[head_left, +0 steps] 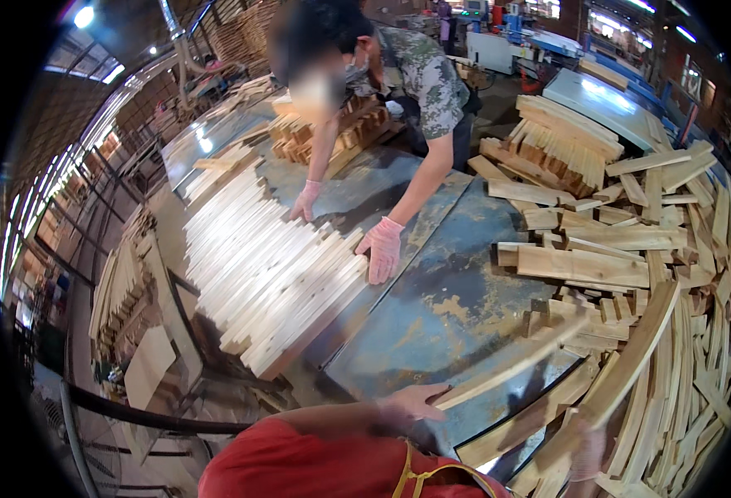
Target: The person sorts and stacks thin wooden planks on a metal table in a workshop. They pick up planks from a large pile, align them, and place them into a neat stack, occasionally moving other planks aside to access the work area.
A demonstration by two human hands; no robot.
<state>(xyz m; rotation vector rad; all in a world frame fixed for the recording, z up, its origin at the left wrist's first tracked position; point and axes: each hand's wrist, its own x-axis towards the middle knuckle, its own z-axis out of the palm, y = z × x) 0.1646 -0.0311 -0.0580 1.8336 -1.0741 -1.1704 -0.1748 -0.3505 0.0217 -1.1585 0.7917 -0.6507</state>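
My left hand [415, 403], in a pale glove, is closed on the near end of a wooden board [506, 365]. That board slants up to the right over the metal table [432, 324], its far end blurred near the pile. At the lower right my right hand [588, 452] is smeared by motion. It is beside the lower end of a long, raised board [635, 365]; its fingers cannot be made out. Loose wooden boards [585, 264] lie heaped on the right, within reach of it.
Across the table a co-worker in a camouflage shirt [419, 75] leans over, pink-gloved hands [382, 249] at the edge of a wide row of pale wood strips [270, 270]. Stacked wood blocks [560, 145] stand at the back right. A dark curved rail [149, 419] runs at lower left.
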